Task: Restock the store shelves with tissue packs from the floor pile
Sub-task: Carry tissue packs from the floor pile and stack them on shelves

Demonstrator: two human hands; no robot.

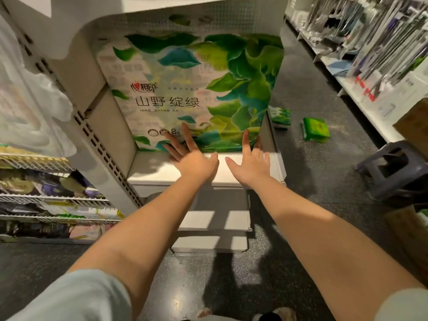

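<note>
My left hand and right hand, fingers spread flat, holding nothing, press the big tissue pack deeper onto the shelf so it stands upright.

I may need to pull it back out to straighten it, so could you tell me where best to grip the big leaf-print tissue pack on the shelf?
Probably by its two lower front corners, coming from the aisle side. The leaf-print tissue pack stands upright and nearly fills the shelf bay, so only its front face is reachable, where the left hand and right hand press flat.
</note>
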